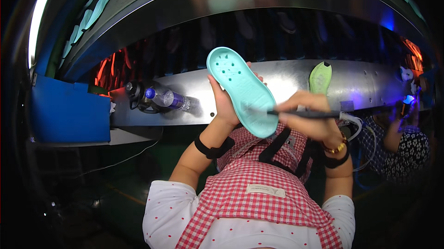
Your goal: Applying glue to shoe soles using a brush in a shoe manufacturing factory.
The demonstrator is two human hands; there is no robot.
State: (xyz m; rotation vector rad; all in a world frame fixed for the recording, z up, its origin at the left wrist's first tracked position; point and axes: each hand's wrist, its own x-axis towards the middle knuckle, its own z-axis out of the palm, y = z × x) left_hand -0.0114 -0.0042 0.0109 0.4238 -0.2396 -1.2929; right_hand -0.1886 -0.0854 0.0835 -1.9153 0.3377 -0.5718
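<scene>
A turquoise shoe sole (pixel 243 87) with small dark holes at its far end is held up in front of me. My left hand (pixel 224 103) grips it from beneath, with the thumb along its left edge and fingertips showing past the right edge. My right hand (pixel 307 116), blurred by motion, is closed around a slim black-handled tool (pixel 319 115). The tool's smeared tip lies over the near part of the sole; whether it touches I cannot tell. A white tube or cord (pixel 355 122) shows at the tool's right end.
A metal shelf (pixel 196 82) runs across in front. On it are a clear bottle (pixel 166 98), a dark bottle (pixel 136 92) and a light green sole (pixel 320 78). Dark racks with soles stand behind. Left is a blue box (pixel 69 108); another person (pixel 402 142) works far right.
</scene>
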